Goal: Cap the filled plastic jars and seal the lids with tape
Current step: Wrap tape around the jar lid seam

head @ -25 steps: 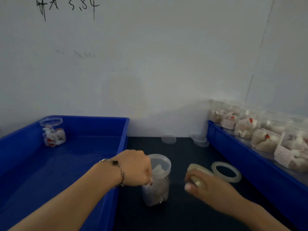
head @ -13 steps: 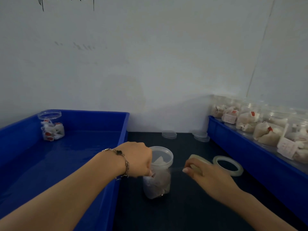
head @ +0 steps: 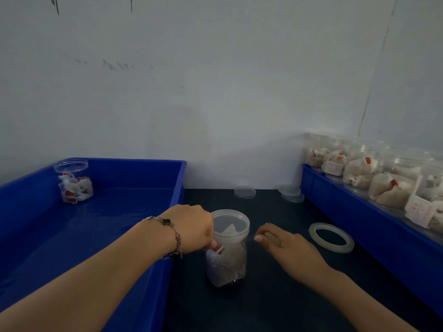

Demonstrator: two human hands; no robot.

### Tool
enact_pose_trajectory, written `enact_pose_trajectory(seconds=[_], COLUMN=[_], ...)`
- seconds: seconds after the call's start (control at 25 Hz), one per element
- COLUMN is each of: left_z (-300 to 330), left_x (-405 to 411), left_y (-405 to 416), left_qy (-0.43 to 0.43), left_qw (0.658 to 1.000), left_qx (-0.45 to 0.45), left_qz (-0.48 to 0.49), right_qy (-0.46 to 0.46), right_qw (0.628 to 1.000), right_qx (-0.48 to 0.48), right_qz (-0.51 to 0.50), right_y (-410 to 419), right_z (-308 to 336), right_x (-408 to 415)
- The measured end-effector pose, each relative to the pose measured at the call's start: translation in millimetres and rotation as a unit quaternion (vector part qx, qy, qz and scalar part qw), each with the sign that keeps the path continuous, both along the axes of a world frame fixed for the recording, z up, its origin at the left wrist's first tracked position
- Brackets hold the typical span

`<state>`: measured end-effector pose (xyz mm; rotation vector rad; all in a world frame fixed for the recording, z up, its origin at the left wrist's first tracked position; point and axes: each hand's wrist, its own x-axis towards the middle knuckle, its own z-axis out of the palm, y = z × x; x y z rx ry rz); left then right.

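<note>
Black marks (head: 91,2) run along the top of the white wall, cut off and unreadable. Paper tags (head: 334,167) hang on the pouches in the right-hand jars, print too small to read.

Centre of the dark mat (head: 275,295), the capped jar (head: 227,250) stands upright, clear lid (head: 231,225) on, pale pouches and a red-tagged sachet inside. The left hand (head: 191,227), bracelet (head: 173,232) at the wrist, curls its fingers against the jar's left side just under the lid, holding it there. The right hand (head: 285,244) sits just right of the jar, fingers bent round a tape roll (head: 272,237), mostly hidden by the hand; a thin clear strip seems to stretch from it to the jar's rim, faint, hard to be sure.

A second tape roll (head: 332,237) lies flat on the mat, near the right hand but apart from it. Spare lids (head: 245,192) rest by the wall, with a small stack (head: 291,193) beside the right bin.

The left blue bin (head: 165,271) holds one jar (head: 74,182) in its far corner, with white and red sachets inside. The right blue bin (head: 359,219) carries a row of filled jars (head: 369,173), packed close, pouches pressed to the walls.
</note>
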<state>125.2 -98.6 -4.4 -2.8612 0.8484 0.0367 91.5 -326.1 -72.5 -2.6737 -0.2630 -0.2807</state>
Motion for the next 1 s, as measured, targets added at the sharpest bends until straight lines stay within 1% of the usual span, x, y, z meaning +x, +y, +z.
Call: enact_pose_trajectory(seconds=[0.08,0.16,0.28,0.36,0.4,0.44,0.52,0.56,0.6,0.64,0.72,0.76,0.84,0.92,1.0], left_z=[0,0,2,1,-2,-5,-14,-18,-24,-28,-33,-31,-25,-22,-18], left_x=[2,4,10,19,23,24,18,13,9,7,7,8,8,7,4], left_y=[2,4,12,23,27,28,19,8,-2,-11,-18,-19,-20,-20,-17], left_qy=[0.012,-0.003,-0.088,-0.173,-0.194,-0.189,-0.084,-0.026,0.012,0.032,0.028,0.020,0.001,-0.010,0.016], left_qw=[1.000,0.999,0.991,0.980,0.979,0.979,0.972,0.969,0.974,0.983,0.994,0.996,0.998,0.999,0.998], left_qx=[-0.005,0.014,0.062,0.057,0.015,-0.060,-0.219,-0.245,-0.226,-0.181,-0.105,-0.085,-0.053,-0.032,-0.045], left_qz=[0.015,0.034,0.083,0.079,0.066,0.046,0.007,-0.003,-0.007,-0.008,-0.013,-0.015,-0.021,-0.031,-0.041], right_qy=[-0.004,-0.006,-0.012,-0.019,-0.019,-0.017,-0.009,-0.007,-0.010,-0.013,-0.017,-0.018,-0.017,-0.026,-0.036], right_qw=[1.000,1.000,1.000,1.000,1.000,1.000,1.000,1.000,1.000,1.000,0.998,0.995,0.990,0.987,0.985], right_qx=[-0.006,-0.005,-0.004,-0.007,-0.009,-0.008,0.006,0.013,0.012,-0.003,-0.063,-0.086,-0.125,-0.148,-0.161], right_qz=[0.007,0.014,0.012,0.006,0.002,-0.003,-0.012,-0.010,-0.002,0.005,-0.012,-0.035,-0.062,-0.058,-0.041], right_y=[4,9,13,14,14,14,14,15,15,14,11,9,9,13,16], right_z=[-3,-5,-5,-4,-4,-5,-7,-6,-5,-4,-2,-1,0,1,3], right_x=[-1,-2,-1,-1,-2,-3,-5,-6,-6,-6,-4,-1,6,15,24])
